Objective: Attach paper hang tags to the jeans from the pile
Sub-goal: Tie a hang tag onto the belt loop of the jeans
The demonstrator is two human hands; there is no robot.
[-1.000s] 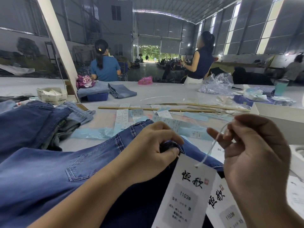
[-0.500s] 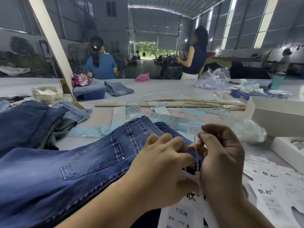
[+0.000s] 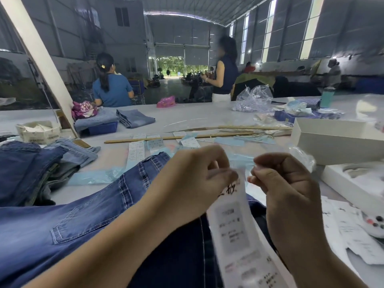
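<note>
A garment factory hall: high arched metal roof [image 3: 182,15], tall windows [image 3: 311,28], a long work table [image 3: 187,119] strewn with folded jeans [image 3: 135,120], paper tags [image 3: 136,150], and workers [image 3: 111,88] beyond its far edge.

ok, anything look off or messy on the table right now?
Nothing damaged. Loose white paper tags lie scattered askew at the table's right edge, and crumpled clear plastic bags sit further back. Both hands' grip on the white hang tag is motion-blurred.
</note>
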